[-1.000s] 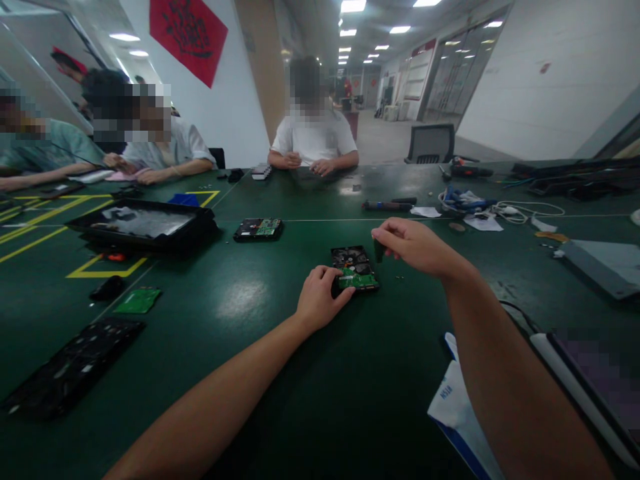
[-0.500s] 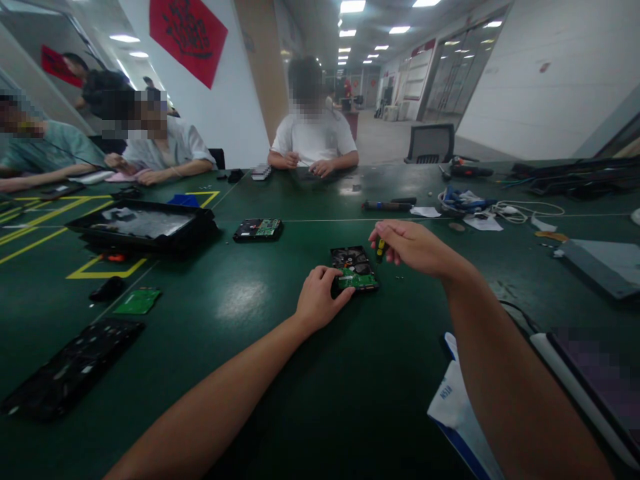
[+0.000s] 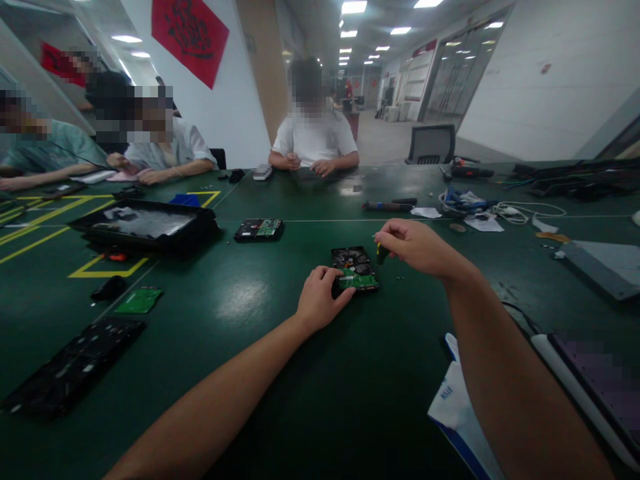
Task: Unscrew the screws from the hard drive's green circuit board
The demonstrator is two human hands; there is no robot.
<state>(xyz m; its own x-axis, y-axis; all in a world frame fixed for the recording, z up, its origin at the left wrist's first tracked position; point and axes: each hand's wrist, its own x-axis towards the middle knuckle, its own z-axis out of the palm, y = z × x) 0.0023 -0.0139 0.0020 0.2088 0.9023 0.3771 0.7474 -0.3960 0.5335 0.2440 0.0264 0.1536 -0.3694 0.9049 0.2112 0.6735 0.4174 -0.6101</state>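
Note:
My left hand [image 3: 321, 297] grips the near left side of a hard drive [image 3: 356, 259], thumb along its front edge and fingers over its left edge. The drive lies flat on the table with its green circuit board [image 3: 354, 279] facing up. My right hand [image 3: 406, 245] is closed around a small black-and-yellow screwdriver [image 3: 381, 253], just off the drive's right side. The handle's end points down, and a tiny pale tip shows by my fingertips. A few small screws [image 3: 400, 278] lie on the table to the right of the drive.
Another hard drive [image 3: 259, 229] lies farther left, near a black tray [image 3: 145, 223]. A loose green circuit board [image 3: 139, 301] and a long black part [image 3: 75, 367] are at the left. Right are a grey metal box [image 3: 600, 267], cables [image 3: 520, 212] and a white-blue packet [image 3: 455, 407]. People sit across the table.
My right hand has turned at the wrist, and the screwdriver has tilted so less of its yellow shows. My left hand and the hard drive have stayed put.

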